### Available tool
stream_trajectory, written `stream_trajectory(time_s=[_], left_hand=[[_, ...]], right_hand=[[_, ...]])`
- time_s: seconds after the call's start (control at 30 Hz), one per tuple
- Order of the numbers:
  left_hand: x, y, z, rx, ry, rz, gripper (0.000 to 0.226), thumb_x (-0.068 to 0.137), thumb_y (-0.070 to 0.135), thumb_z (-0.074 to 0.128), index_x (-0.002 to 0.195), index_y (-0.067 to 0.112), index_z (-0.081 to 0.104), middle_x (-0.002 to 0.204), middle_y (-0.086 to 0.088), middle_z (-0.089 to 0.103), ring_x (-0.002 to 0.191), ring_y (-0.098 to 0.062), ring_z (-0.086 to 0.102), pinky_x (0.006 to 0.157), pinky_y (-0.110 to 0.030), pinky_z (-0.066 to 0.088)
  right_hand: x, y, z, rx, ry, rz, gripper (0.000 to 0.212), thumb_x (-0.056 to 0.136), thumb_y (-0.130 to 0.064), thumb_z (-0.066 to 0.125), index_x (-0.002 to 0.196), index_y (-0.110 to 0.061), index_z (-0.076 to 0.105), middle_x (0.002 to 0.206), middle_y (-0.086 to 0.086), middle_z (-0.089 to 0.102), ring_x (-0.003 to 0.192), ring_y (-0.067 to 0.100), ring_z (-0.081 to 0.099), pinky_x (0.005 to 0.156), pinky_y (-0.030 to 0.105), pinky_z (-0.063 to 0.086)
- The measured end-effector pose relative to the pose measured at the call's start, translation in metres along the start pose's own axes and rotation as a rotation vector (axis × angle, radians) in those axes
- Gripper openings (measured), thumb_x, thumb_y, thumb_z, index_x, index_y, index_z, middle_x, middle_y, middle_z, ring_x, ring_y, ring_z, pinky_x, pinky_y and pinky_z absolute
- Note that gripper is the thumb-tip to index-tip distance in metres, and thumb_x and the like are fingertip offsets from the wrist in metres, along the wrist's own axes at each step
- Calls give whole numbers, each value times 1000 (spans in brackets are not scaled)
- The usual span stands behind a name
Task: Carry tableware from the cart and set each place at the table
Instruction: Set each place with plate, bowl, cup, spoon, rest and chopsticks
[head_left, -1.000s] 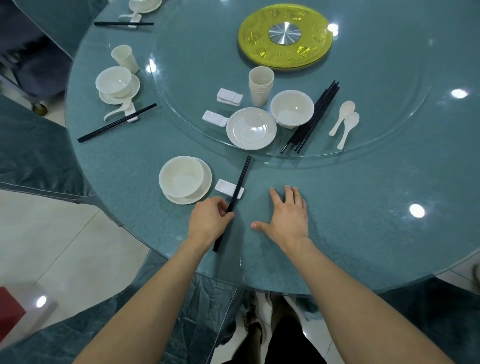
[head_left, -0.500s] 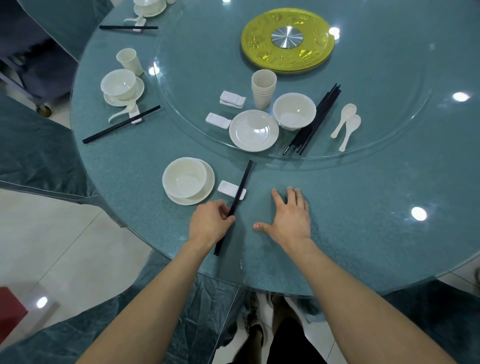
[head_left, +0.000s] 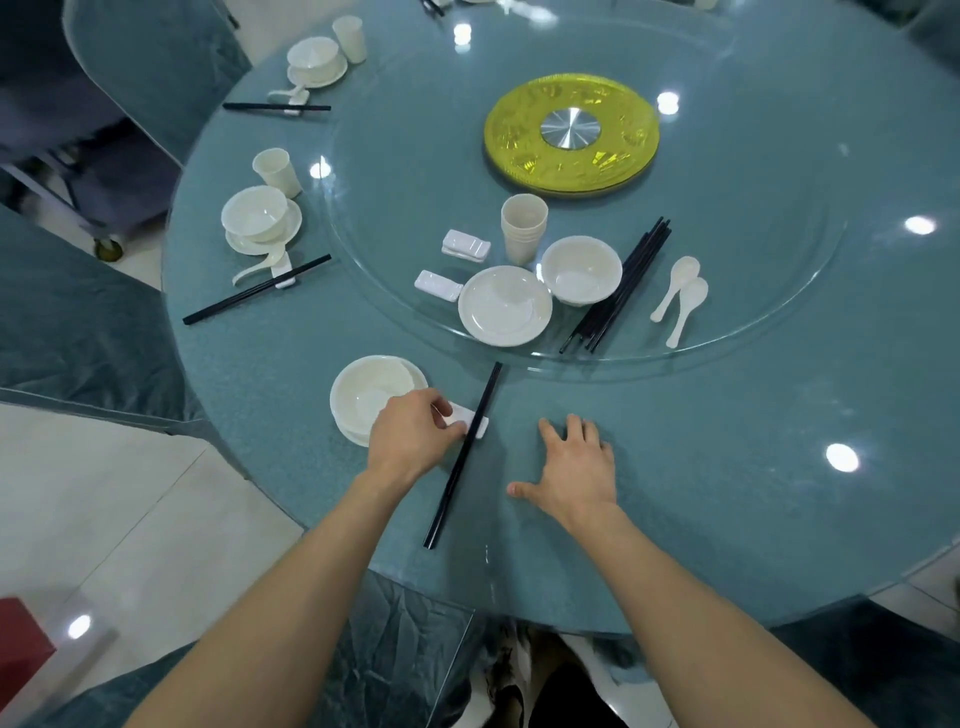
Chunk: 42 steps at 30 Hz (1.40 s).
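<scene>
- Left hand (head_left: 413, 434) pinches glossy white chopstick rest (head_left: 483, 426), hiding part of it and of the bowl (head_left: 363, 395) rim.
- Slim black chopsticks (head_left: 449, 493) lie across the rest.
- Right hand (head_left: 571, 470) released, flat on teal worktop (head_left: 727, 467).

Chopsticks (head_left: 462, 456) across rest (head_left: 479, 425), bowl (head_left: 369, 395) left of rest, on table (head_left: 727, 467)

The left forearm (head_left: 291, 587) and right forearm (head_left: 691, 597) are bare all the way to the picture's lower edge. The left hand (head_left: 415, 436) and right hand (head_left: 576, 473) are likewise uncovered. Under the table rim there is dark legwear (head_left: 566, 696) (trousers or shorts, hard to tell).
</scene>
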<state>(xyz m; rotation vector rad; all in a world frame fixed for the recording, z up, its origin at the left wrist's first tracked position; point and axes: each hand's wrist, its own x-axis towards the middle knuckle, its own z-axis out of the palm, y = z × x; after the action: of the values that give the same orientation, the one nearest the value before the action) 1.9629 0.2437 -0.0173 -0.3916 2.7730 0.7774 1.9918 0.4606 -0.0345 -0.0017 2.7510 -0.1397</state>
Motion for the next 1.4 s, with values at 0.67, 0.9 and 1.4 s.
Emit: stream_trajectory(time_s=[0.67, 0.9, 1.4], left_hand=[[194, 169, -62, 129, 132, 270, 65, 85, 54, 78, 140, 28, 57, 134, 5, 56, 116, -20, 62, 86, -39, 52], [241, 185, -42, 218, -42, 317, 82, 81, 41, 83, 155, 32, 47, 146, 0, 53, 132, -25, 54, 101, -46, 53], [227, 188, -84, -214, 69, 364, 54, 70, 52, 89, 119, 38, 71, 102, 16, 72, 89, -3, 70, 87, -30, 61]], right_hand=[[162, 49, -135, 340, 346, 0, 72, 84, -69, 67, 139, -23, 57, 133, 6, 54, 119, 28, 54, 88, 42, 55], [200, 59, -138, 388, 334, -53, 70, 84, -65, 68, 141, -27, 55, 128, 1, 55, 117, 26, 53, 98, 41, 48], [243, 24, -166, 637, 255, -270, 113, 80, -52, 87, 166, -16, 24, 165, 4, 39, 150, 23, 35, 123, 42, 32]])
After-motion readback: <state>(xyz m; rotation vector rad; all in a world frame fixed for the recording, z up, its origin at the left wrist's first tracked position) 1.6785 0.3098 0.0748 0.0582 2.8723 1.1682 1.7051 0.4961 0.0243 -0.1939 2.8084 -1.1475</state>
